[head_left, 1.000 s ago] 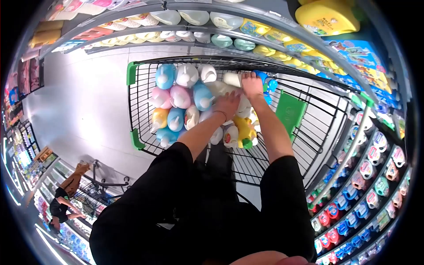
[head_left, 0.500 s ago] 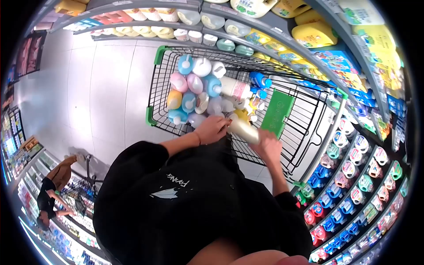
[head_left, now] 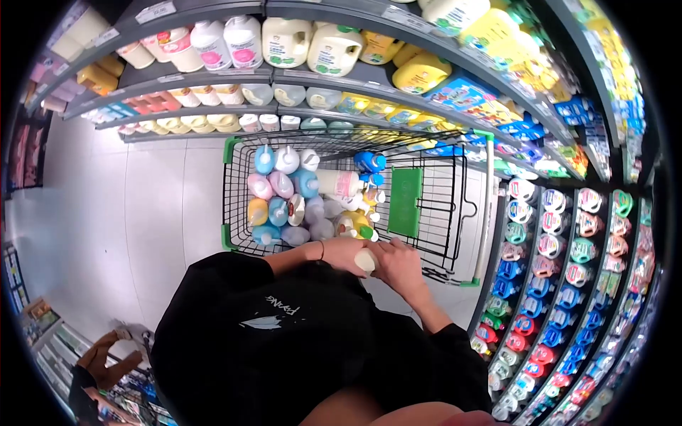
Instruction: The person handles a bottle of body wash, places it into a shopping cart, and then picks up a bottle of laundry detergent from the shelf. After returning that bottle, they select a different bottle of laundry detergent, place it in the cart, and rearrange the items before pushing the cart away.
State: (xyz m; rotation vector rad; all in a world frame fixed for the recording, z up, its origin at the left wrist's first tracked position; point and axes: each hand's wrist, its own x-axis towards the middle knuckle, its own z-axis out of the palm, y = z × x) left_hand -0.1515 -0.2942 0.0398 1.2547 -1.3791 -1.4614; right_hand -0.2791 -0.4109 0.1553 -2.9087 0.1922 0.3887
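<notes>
Both my hands meet at the near side of the shopping cart (head_left: 405, 202), wrapped around a pale cream bottle (head_left: 365, 261). Its rounded end faces up toward me, and the fingers cover most of the rest. My left hand (head_left: 339, 254) closes on it from the left. From the right, my right hand (head_left: 398, 264) grips it too. Just beyond the fingers, inside the cart, a green cap (head_left: 366, 232) shows among yellow and white bottles. Several pump bottles (head_left: 282, 184) in blue, pink, white and orange stand at the cart's left end. A large white bottle (head_left: 337, 182) lies beside them.
Shelves of detergent jugs (head_left: 334, 50) run along the far side of the cart. More bottles (head_left: 550, 245) fill the rack at right, close to the cart's handle (head_left: 489, 206). Pale floor tiles (head_left: 153, 177) extend left. Another person (head_left: 96, 376) is at lower left.
The bottle has turned from lying slanted to end-up between my hands, and my right hand has come in toward my left. The view has tilted up, showing more of the far shelves.
</notes>
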